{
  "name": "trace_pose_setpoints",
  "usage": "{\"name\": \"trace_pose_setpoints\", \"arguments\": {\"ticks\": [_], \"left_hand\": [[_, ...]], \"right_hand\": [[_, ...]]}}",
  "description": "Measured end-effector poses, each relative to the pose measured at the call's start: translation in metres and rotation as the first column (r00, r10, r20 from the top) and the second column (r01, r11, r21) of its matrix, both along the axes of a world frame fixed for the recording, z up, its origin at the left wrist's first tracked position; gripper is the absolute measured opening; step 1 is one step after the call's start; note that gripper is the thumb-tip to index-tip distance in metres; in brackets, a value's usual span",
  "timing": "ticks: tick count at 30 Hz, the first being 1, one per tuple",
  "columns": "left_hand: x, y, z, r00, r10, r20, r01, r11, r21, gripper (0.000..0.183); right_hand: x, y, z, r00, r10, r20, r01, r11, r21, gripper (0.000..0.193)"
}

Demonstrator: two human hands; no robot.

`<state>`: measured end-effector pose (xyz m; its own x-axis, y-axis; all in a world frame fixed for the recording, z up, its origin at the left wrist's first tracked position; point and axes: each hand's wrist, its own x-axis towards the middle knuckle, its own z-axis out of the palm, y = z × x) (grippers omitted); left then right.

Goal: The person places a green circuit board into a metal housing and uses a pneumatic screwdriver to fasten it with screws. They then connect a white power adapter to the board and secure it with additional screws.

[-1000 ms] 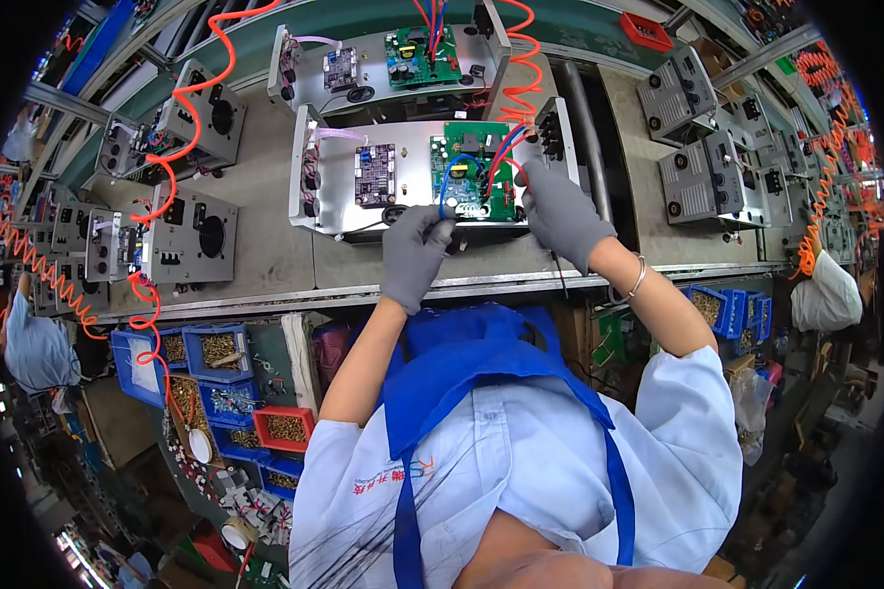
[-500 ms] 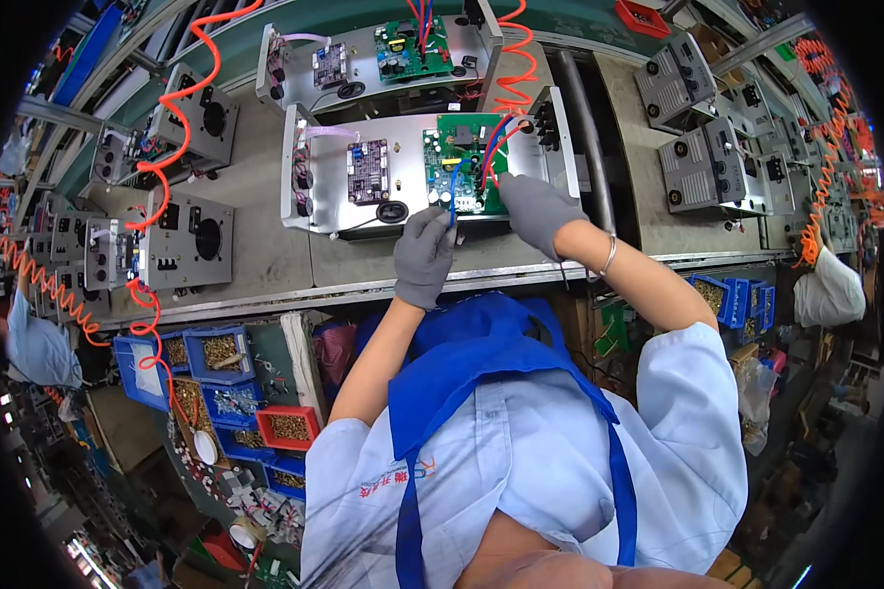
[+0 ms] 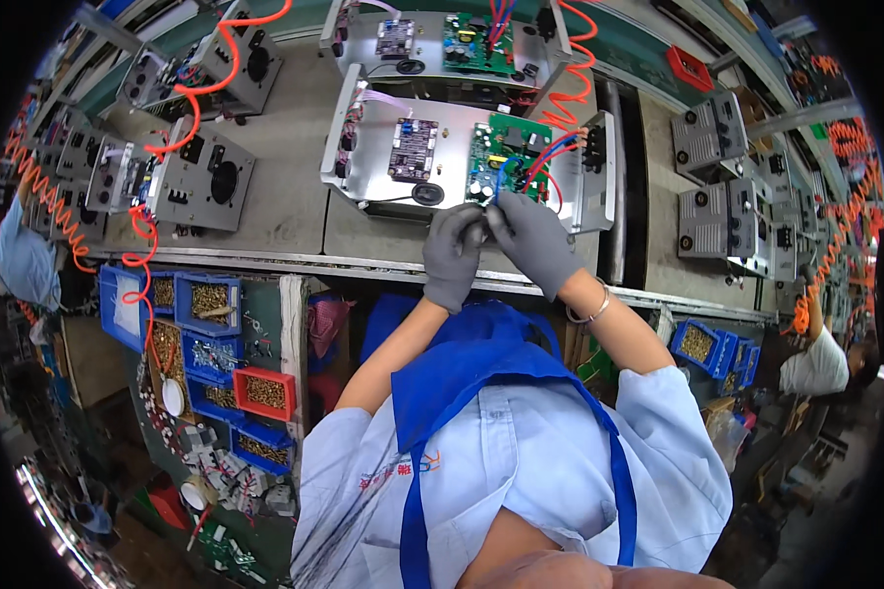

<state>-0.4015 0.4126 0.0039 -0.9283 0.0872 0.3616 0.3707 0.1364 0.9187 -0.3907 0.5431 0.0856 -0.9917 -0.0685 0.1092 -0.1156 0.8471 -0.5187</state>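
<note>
In front of me lies an open metal chassis [image 3: 363,162] with a green circuit board [image 3: 521,147] and a small dark purple board [image 3: 414,149]. Both my hands wear grey gloves and meet at its near edge, fingertips together by the green board. A blue wire [image 3: 497,187] runs down from that board into the pinched fingers of my right hand [image 3: 538,240]. My left hand [image 3: 452,260] is closed beside it; what its fingers pinch is hidden. Red wires [image 3: 540,169] loop from the green board to the right end panel.
Behind stands a second open chassis [image 3: 363,64]. Grey housings [image 3: 201,182] are at left, more units [image 3: 712,221] at right. Orange coiled hoses [image 3: 584,69] hang down. Blue bins [image 3: 211,299] and a red bin [image 3: 265,393] of small metal parts sit below left. Other people work at both sides.
My right hand has come left from the red wires to meet my left hand at the blue wire. The bench appears shifted rightward in view.
</note>
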Motion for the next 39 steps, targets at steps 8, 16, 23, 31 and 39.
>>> {"name": "trace_pose_setpoints", "arguments": {"ticks": [8, 16, 23, 31, 39], "left_hand": [[0.004, 0.014, 0.003, 0.606, -0.429, 0.67, -0.442, 0.519, 0.732, 0.018], [0.001, 0.011, 0.026, 0.99, 0.127, -0.067, -0.13, 0.991, -0.043, 0.024], [0.017, 0.001, -0.021, 0.688, -0.415, 0.596, -0.079, 0.773, 0.63, 0.025], [-0.019, 0.022, -0.072, 0.629, -0.609, 0.483, 0.3, 0.763, 0.572, 0.03], [-0.02, 0.028, -0.078, 0.749, -0.401, 0.527, 0.137, 0.872, 0.469, 0.018]], "right_hand": [[0.002, 0.004, -0.008, 0.998, -0.04, -0.048, 0.043, 0.997, 0.063, 0.015], [0.007, 0.01, -0.027, 0.997, -0.042, -0.06, 0.034, 0.992, -0.118, 0.014], [-0.001, -0.004, 0.009, 0.982, -0.117, 0.146, 0.147, 0.967, -0.209, 0.02], [-0.012, -0.006, -0.006, 0.96, -0.214, 0.18, 0.254, 0.936, -0.244, 0.018], [-0.006, 0.002, 0.02, 0.983, -0.153, -0.104, 0.138, 0.981, -0.136, 0.023]]}}
